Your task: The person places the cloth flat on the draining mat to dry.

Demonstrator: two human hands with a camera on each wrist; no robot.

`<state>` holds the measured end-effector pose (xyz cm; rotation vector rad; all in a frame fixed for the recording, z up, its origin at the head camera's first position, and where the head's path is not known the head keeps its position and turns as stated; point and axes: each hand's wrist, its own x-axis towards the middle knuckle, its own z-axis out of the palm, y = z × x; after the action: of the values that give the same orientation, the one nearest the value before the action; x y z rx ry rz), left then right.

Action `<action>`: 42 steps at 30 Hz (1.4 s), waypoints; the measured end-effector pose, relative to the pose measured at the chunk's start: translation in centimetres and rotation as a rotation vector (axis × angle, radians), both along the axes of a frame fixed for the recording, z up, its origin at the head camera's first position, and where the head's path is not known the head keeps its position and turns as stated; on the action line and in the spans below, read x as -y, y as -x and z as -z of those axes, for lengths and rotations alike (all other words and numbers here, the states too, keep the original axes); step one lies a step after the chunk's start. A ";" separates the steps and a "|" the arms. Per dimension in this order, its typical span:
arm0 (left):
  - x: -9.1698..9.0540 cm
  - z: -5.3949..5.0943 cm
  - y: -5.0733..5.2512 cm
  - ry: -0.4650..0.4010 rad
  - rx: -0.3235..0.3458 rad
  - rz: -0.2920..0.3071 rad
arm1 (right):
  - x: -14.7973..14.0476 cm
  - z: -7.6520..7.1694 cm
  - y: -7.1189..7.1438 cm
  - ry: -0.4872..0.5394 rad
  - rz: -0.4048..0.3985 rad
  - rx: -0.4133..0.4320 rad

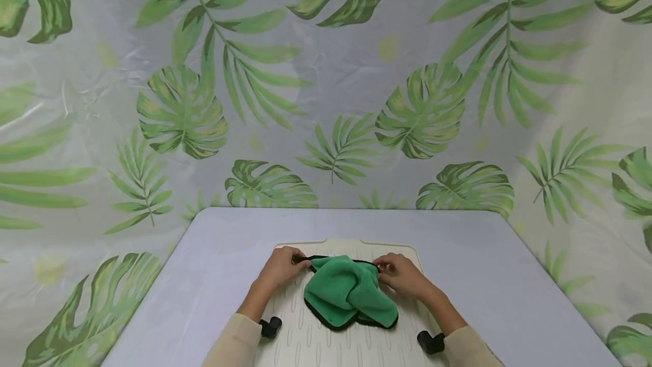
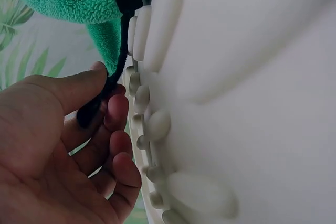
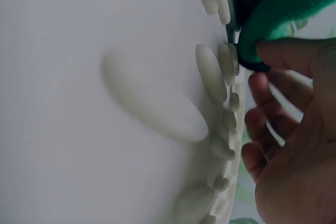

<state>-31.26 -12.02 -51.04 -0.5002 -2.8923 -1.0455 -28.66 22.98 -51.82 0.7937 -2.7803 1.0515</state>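
Note:
A green cloth with a dark edging lies rumpled on a cream ridged board. At its far left corner my left hand pinches the dark edge between thumb and fingers. The left wrist view shows that corner of the cloth between the thumb and forefinger of the left hand. On the other side, my right hand pinches the far right edge. In the right wrist view, thumb and forefinger of the right hand meet at the cloth's edge. Folds hide part of the cloth.
The board rests on a white table with rounded far corners. Behind it hangs a leaf-patterned sheet. Black wrist mounts sit by the left cuff and the right cuff. Raised oval ridges cover the board.

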 end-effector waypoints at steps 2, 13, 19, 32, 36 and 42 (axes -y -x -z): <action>-0.1 -0.1 0.0 0.004 0.009 0.020 | 0.0 0.1 0.0 0.007 -0.019 0.008; -0.6 0.4 0.4 0.021 -0.040 0.080 | -0.2 1.1 0.4 0.016 -0.041 0.049; -0.9 0.5 0.5 0.002 -0.038 0.082 | -0.2 1.1 0.5 0.025 -0.004 0.064; 0.3 0.2 0.3 -0.022 -0.038 0.017 | -1.6 0.0 0.3 0.102 0.090 0.102; 0.7 0.1 0.2 -0.008 -0.064 -0.004 | -1.9 -0.3 0.2 0.146 0.074 0.125; 1.1 -0.1 0.2 0.001 -0.070 -0.021 | -2.2 -0.4 0.1 0.160 0.035 0.189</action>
<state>-31.46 -13.11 -50.94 -0.4955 -2.8315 -1.0025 -28.81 25.22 -51.44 0.6560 -2.8001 1.3893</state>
